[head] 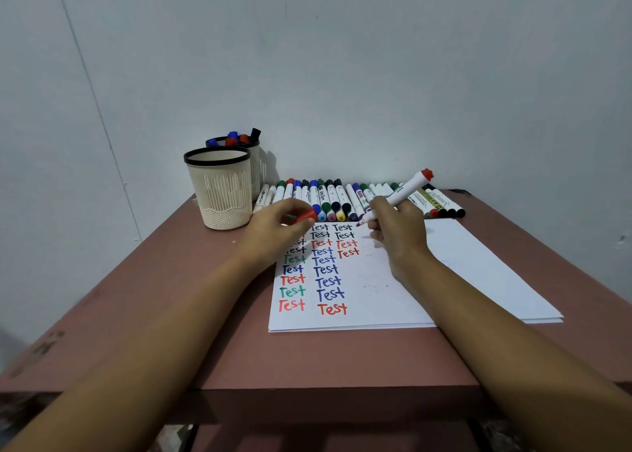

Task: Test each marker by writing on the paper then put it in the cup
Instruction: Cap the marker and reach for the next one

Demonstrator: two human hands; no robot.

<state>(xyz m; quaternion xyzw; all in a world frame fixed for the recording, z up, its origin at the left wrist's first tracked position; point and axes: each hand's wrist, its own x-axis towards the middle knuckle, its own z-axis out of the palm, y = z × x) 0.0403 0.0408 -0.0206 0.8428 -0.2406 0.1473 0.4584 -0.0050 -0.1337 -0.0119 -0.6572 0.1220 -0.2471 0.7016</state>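
nearest is the brown table (171, 315). on it the white paper (461, 280) lies flat, with its near edge toward the person. the left part of the paper carries columns of written words (326, 282), each one "test", in red, green, blue and black, so i judge that many markers are already tried. the right part is blank.

over the far end of these columns are both hands. the left hand (273, 227) pinches a red cap (305, 216) between thumb and curled fingers, probably to keep it ready for closing. the right hand (398, 233) is clamped on the red marker (400, 195) in a writing hold. the marker body rises to the right and its tip is just right of the top word of the third column, where a new column could begin. i cannot tell if the tip touches the paper.

behind the hands a row of markers (328, 198) lies side by side along the far edge, easy to take one by one. at far left stand two cups. the bottom of the near cup (220, 191) is hidden from me. just behind it, the far cup (255, 169) holds capped markers (239, 137) upright.
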